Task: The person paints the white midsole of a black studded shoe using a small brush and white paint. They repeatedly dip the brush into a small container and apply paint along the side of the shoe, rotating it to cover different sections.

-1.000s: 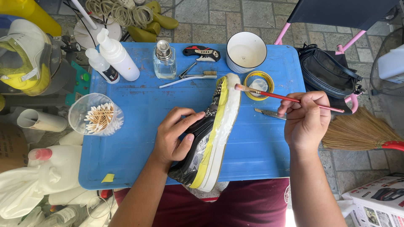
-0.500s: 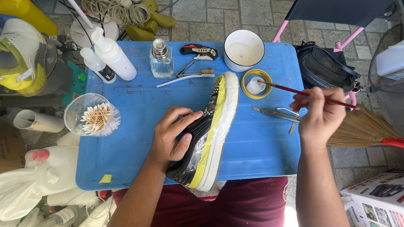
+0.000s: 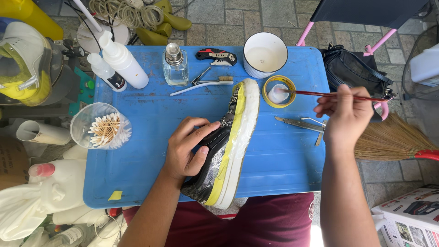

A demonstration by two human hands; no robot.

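The left hand point(image 3: 187, 148) clasps the black upper of a sneaker point(image 3: 226, 151), its grip wrapped around the shoe's side, holding it tilted on edge with the pale sole turned right. The sneaker lies lengthwise across the middle of the blue tabletop point(image 3: 151, 119), heel at the near edge. The right hand point(image 3: 345, 116) pinches a thin red-handled brush point(image 3: 334, 95), whose tip rests in a small white dish inside a ring of yellow tape point(image 3: 278, 92), just right of the toe. Metal tweezers point(image 3: 302, 124) lie below the brush. A white mug point(image 3: 265, 55), glass bottle point(image 3: 174, 66) and toothbrush point(image 3: 201, 85) stand farther back; a cup of cotton swabs point(image 3: 103, 130) sits left.
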